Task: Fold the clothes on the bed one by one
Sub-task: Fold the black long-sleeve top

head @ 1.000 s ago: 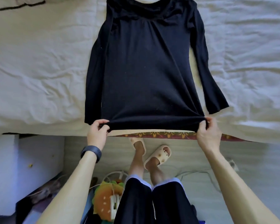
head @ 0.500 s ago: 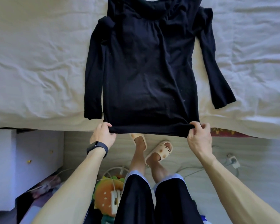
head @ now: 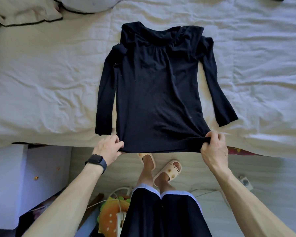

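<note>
- Wrinkled white bed [head: 41, 100] is carrying a black long-sleeved knit top [head: 157, 93], lying flat at its near edge.
- Left hand [head: 108, 149] and right hand [head: 214, 147] are pinching the hem corners, fingers [head: 213, 136] curled on cloth.
- Spreading seems to be the step in hand; next, the sleeves are likely needing folding inward.

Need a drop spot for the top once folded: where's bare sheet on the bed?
Free: wide bare sheet left of the top, this side of the pillows; a second patch right of its right sleeve to the frame edge. Crowded: the near edge, where left hand and right hand pinch the hem.
</note>
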Demonstrator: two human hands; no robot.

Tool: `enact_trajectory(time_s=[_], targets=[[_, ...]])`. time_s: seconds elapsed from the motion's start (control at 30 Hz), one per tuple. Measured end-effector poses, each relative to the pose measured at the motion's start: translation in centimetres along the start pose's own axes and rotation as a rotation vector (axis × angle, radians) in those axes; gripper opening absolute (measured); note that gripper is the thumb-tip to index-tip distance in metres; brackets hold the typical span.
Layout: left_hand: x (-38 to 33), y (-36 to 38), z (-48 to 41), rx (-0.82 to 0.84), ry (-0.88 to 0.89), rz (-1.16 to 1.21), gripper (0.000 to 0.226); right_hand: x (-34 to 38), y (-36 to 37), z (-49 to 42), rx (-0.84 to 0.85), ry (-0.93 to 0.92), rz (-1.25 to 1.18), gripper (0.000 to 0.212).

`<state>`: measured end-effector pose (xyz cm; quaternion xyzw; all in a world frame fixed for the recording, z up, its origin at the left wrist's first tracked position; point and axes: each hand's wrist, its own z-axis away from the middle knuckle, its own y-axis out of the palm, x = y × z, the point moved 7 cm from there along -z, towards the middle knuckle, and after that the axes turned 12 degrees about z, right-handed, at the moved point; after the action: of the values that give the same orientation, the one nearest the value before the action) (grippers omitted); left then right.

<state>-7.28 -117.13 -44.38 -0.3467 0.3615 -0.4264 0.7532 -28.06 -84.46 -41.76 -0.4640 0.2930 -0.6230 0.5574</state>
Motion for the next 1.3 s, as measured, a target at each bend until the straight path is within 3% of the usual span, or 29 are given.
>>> enact_trajectory(time_s=[0.07, 0.13, 0.2, 0.27, 0.33, 0.37, 0.5, 0.6, 0.7, 0.83, 0.9, 1.0, 1.1, 1.17, 1.23, 1.3], targets=[[0.7, -0.7, 0.1, 0.137, -0.017, -0.070, 0.025, -0.8, -1.5, -0.4, -0.047, 0.039, -0.060, 0.027], [1.4, -2.0, 0.4, 0.134, -0.077, -0.011, 0.033, -1.8, -2.4, -0.7, -0.087, 0.065, -0.090, 0.033], [2.1, -3.4, 1.2, 0.004, -0.197, 0.229, 0.033, -2.5, -2.4, -0.6, -0.091, 0.071, -0.085, 0.038], [2.3, -3.7, 2.1, -0.080, -0.372, 0.637, 0.024, -3.0, -1.8, -0.2, -0.052, 0.095, -0.091, 0.042], [1.6, -3.3, 3.1, -0.111, -0.497, 1.004, 0.005, -3.3, -0.9, 0.4, 0.001, 0.149, -0.114, 0.037], [0.9, -3.1, 3.5, -0.093, -0.502, 1.051, 0.006, -3.4, -0.6, 0.7, 0.014, 0.167, -0.113, 0.031], [0.7, -1.9, 5.0, -0.012, -0.504, 1.024, 0.012, -4.4, -0.8, 1.3, -0.029, 0.222, -0.154, 0.020], [2.8, -2.5, 6.2, -0.202, -0.601, 1.170, 0.007, -5.3, -1.7, 1.5, -0.067, 0.225, -0.191, 0.018], [4.0, -3.4, 7.4, -0.393, -0.671, 1.031, 0.013, -4.4, -1.3, 1.8, 0.005, 0.082, -0.133, 0.024], [2.5, -2.6, 7.6, -0.271, -0.678, 0.606, 0.015, -1.9, 0.9, 3.3, 0.178, -0.237, 0.067, 0.035], [3.4, -2.1, 8.2, -0.394, -0.803, 0.731, 0.023, -1.6, 0.9, 3.9, 0.164, -0.327, 0.092, 0.040], [4.4, -1.1, 9.1, -0.700, -0.958, 1.128, 0.042, -2.9, -1.6, 3.2, -0.073, -0.227, -0.015, 0.049], [3.3, -0.4, 9.3, -0.742, -1.014, 1.121, 0.045, -5.2, -3.5, 2.9, -0.261, 0.038, -0.214, 0.045], [2.3, 0.7, 9.4, -0.715, -1.039, 1.079, 0.047, -4.3, -2.1, 3.6, -0.166, 0.031, -0.183, 0.044], [1.8, 2.1, 9.5, -0.668, -1.028, 1.049, 0.048, -2.5, 1.0, 4.9, 0.050, -0.144, -0.013, 0.044], [1.8, 3.0, 9.5, -0.572, -0.993, 0.946, 0.047, -2.6, 2.9, 5.7, 0.130, -0.210, 0.063, 0.039]])
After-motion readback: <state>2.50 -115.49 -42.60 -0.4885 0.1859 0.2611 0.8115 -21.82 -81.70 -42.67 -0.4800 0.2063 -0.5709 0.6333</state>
